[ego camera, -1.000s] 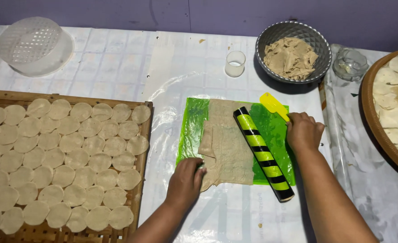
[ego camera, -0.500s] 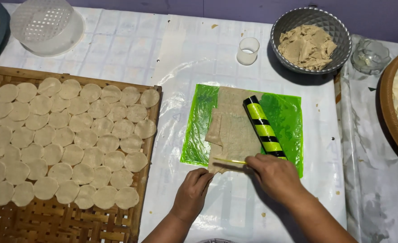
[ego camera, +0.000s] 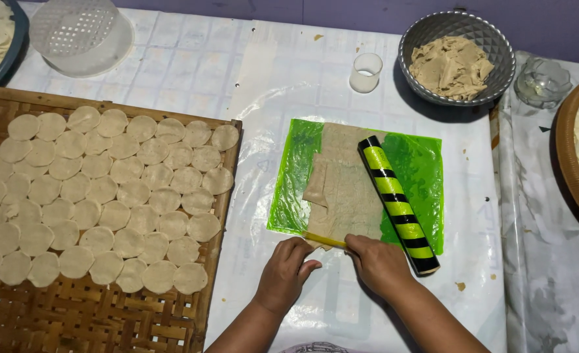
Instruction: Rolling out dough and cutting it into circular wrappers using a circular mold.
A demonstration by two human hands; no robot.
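A flat sheet of beige dough [ego camera: 342, 189] lies on a green plastic mat [ego camera: 420, 170]. A yellow-and-black striped rolling pin [ego camera: 397, 202] rests aslant on the mat, right of the dough. At the dough's near edge, my left hand [ego camera: 286, 271] and my right hand [ego camera: 378, 261] both grip a thin yellow scraper [ego camera: 325, 240], which lies along that edge. The scraper's ends are hidden under my fingers.
A woven bamboo tray [ego camera: 139, 320] with several round dough discs fills the left. At the back stand a grey bowl [ego camera: 414, 46] of dough scraps, a small glass cup [ego camera: 366, 70], a clear glass dish [ego camera: 541, 82] and an upturned white strainer [ego camera: 80, 33]. A round tray [ego camera: 567, 163] sits far right.
My right hand left the rolling pin's top end and came down to the dough's near edge. Both hands now meet on the yellow scraper. The pin stays on the mat.
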